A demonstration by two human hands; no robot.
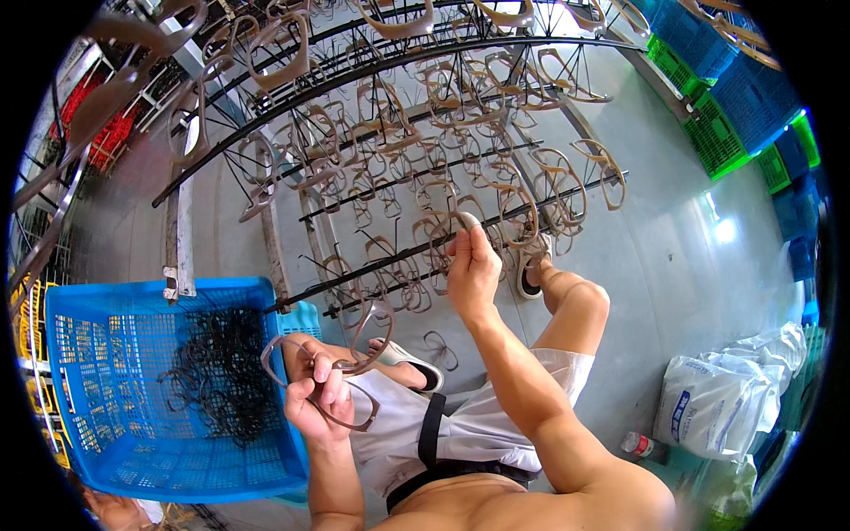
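Note:
My left hand (320,396) is closed around a few brown eyeglass frames (375,414), whose rims stick out on both sides of the fingers. It is beside the right rim of a blue plastic basket (282,389). Further up and to the right, my right hand (475,270) pinches a brown eyeglass frame at the lowest black bar (390,259) of a rack. The fingers cover part of that frame, so I cannot tell whether it is still on the bar. Many similar frames (513,205) hang along the rack's bars.
A dark tangle of thin pieces (226,376) lies in the basket. One loose frame (440,350) is on the grey floor near my shoe (425,376). White plastic bags (722,398) and a bottle (644,445) are at the lower right. Blue and green crates (717,133) are stacked upper right.

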